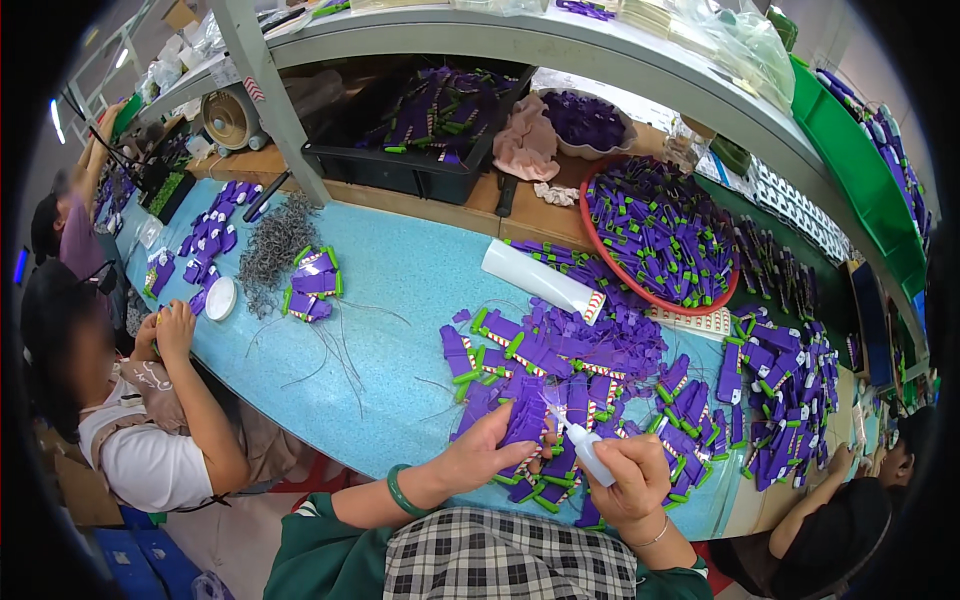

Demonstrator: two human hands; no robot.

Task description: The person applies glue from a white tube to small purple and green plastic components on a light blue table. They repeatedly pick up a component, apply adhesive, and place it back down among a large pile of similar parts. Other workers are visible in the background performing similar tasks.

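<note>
My left hand, with a green bangle at its wrist, is closed around a small stack of flat purple pieces. In my right hand is a white squeeze bottle, tilted so that its thin nozzle points at the purple pieces; whether the tip touches them I cannot tell. Both hands are over a heap of purple parts with green ends and striped bands. Loose plain purple pieces lie piled just beyond.
Behind the heap are a white rolled sheet and a red basket full of purple-green parts. A black crate stands under the shelf. Tangled wire lies left on the blue table. Co-workers sit at left and right.
</note>
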